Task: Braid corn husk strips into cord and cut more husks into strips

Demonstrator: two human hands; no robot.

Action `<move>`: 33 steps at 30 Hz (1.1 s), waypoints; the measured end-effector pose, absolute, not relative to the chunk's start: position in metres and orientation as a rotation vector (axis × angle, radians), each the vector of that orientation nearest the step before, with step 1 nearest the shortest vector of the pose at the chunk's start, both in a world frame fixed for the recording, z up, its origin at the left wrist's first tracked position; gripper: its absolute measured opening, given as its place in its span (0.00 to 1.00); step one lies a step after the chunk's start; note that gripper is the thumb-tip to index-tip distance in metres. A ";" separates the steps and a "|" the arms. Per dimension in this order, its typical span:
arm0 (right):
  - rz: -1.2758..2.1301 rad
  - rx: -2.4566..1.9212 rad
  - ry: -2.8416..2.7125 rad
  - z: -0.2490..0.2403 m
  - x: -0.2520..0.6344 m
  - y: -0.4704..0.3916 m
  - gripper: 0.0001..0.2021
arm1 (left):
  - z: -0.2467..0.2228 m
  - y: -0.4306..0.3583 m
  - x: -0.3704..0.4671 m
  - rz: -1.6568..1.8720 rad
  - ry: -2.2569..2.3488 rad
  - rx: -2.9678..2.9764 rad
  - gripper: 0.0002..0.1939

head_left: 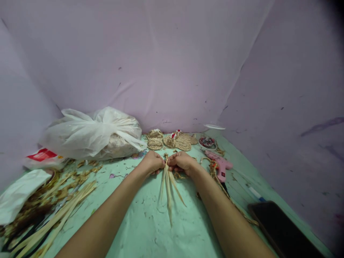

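Observation:
Both hands meet at the middle of the green table top, around a small bundle of pale dry leaf strips point(168, 190). My left hand point(153, 163) pinches the bundle's left side near its knotted top. From the right, my right hand point(182, 163) pinches it at the same height, its fingers closed. Several pointed strip ends fan out below the fingers toward me. A small knot point(166, 156) shows just above the fingertips. Behind the hands lie woven slipper-shaped pieces point(155, 139), and another pair with red and white beads point(180, 141).
A stuffed white plastic bag point(104, 134) stands back left. Loose strips point(67, 208) and scraps lie left. At the right are a bowl of beads point(207, 142), a pink glue gun point(220, 164), braided cord point(213, 173) and a dark phone point(282, 229). Walls enclose the table's back and sides.

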State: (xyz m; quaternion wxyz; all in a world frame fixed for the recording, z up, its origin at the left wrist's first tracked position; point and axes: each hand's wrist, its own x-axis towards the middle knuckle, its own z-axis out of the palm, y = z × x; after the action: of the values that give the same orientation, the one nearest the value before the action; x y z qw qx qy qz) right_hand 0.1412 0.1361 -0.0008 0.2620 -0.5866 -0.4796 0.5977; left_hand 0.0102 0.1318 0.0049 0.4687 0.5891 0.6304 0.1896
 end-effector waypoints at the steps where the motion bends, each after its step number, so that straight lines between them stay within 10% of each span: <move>1: 1.621 -1.585 -1.292 -0.001 0.141 0.136 0.05 | 0.004 0.133 0.011 0.499 1.561 1.428 0.04; 33: 1.466 -1.694 -1.325 0.001 0.136 0.139 0.07 | 0.003 0.149 0.003 0.472 1.368 1.506 0.06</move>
State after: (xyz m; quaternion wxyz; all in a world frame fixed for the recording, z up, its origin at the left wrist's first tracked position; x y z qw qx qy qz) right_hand 0.1355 0.1386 0.0011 0.2662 -0.6275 -0.4907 0.5428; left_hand 0.0030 0.1488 0.0029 0.5028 0.6233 0.5662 0.1953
